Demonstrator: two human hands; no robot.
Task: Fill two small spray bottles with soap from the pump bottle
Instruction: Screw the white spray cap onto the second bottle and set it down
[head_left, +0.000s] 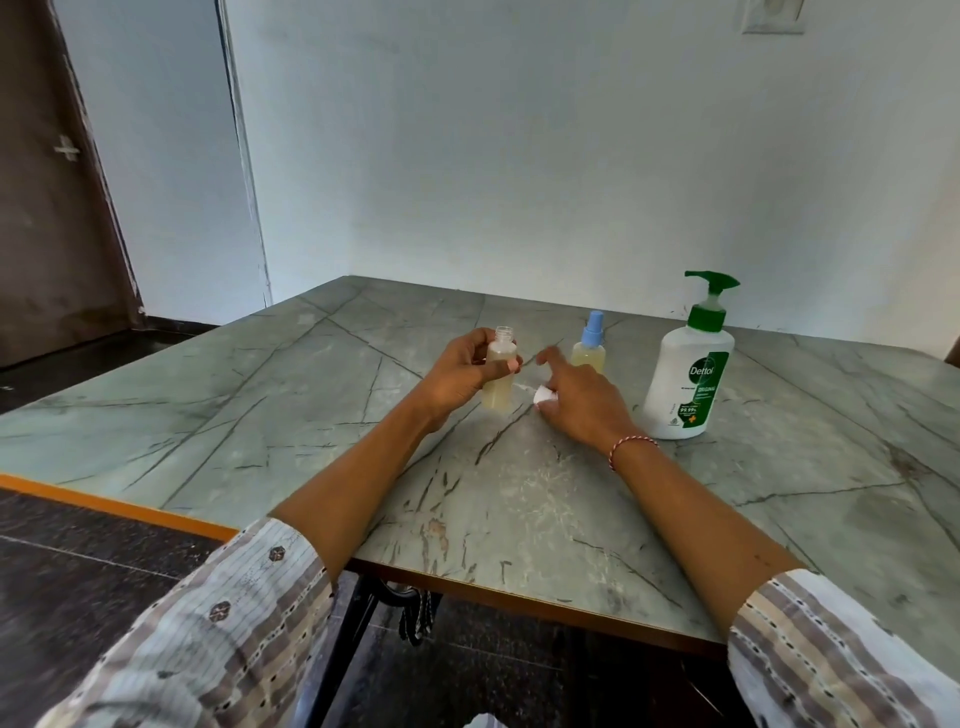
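The left hand (462, 371) grips an uncapped spray bottle (500, 376) upright on the tabletop (519, 499), well left of the pump bottle (687, 371). The right hand (576, 397) holds a small white piece (544, 396) (possibly its sprayer), forefinger extended. Between them stands the blue-capped spray bottle (590, 345).

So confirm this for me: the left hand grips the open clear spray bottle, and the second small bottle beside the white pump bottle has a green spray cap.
One detail is wrong: the second small bottle has a light blue spray cap, not green, as the head view shows. The green top belongs to the white pump bottle. The left hand does grip the open clear spray bottle.
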